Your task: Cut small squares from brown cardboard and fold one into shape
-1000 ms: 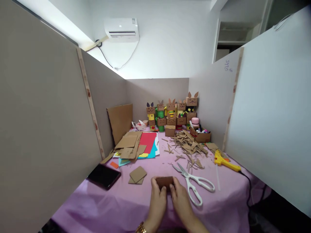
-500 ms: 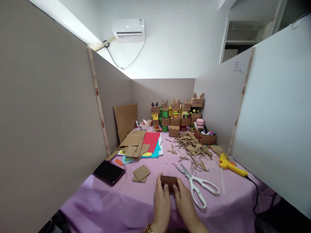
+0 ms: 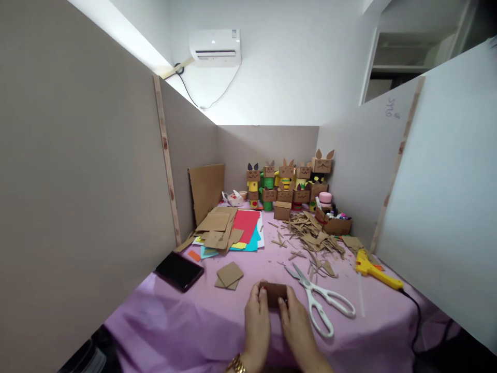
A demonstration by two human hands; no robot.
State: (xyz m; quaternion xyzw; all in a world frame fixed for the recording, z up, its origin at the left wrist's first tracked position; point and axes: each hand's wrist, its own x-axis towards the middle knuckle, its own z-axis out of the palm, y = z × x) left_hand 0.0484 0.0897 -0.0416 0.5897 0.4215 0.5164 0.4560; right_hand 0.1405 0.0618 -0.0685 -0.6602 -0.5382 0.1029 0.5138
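Note:
Between my two hands, near the table's front edge, is a small brown cardboard piece (image 3: 275, 295). My left hand (image 3: 258, 316) grips its left side, with the thumb on the near face. Its right side is held by the fingers of my right hand (image 3: 295, 318). White-handled scissors (image 3: 316, 295) lie partly open just right of my right hand. Two cardboard squares (image 3: 230, 274) overlap on the cloth to the left of my left hand. The far side of the held piece is hidden.
A black phone (image 3: 179, 271) lies at left, a yellow glue gun (image 3: 376, 270) with its cord at right. Behind are cardboard sheets and coloured paper (image 3: 245, 225), cardboard scraps (image 3: 310, 233), a box of pens (image 3: 337, 225) and several cardboard figures (image 3: 285, 181). Partitions stand on both sides.
The view has shifted slightly, so the table's things appear further right. My left thumb has moved up toward the top edge of the held piece. Both hands still hold it.

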